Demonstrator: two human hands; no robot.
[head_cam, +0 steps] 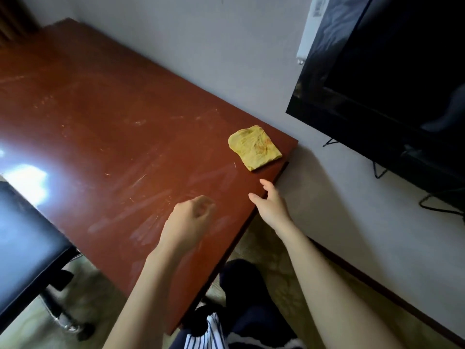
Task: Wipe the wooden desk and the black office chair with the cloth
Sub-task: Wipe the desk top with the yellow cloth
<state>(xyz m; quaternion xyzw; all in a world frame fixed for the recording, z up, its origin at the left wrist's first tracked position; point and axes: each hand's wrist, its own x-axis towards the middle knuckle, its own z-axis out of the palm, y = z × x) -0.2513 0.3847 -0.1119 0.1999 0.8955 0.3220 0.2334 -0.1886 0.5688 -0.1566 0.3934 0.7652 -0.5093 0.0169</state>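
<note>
The yellow cloth (254, 147) lies folded and flat on the wooden desk (100, 109), at the desk's corner nearest the wall, with one edge close to the desk's end. No hand touches it.

At 6 o'clock from the cloth, the right hand (270, 202) is over the desk's end edge, fingers straight, thumb spread and gripping nothing. It is near the cloth but apart from it. At 7 o'clock from the cloth, the left hand (191, 215) hangs above the desktop with its fingers loosely curled downward. It is blurred and holds nothing that can be seen.

The reddish-brown desktop shows pale streaks and fine scratches, and a bright glare at its 9 o'clock side. The black office chair (22, 248) stands at 8 o'clock from the cloth, its seat just beside the desk's long edge.

At 2 o'clock, a black television (390, 71) hangs on the wall. Above it, at 1 o'clock, a white unit (312, 21) carries a small label too blurred to read.
</note>
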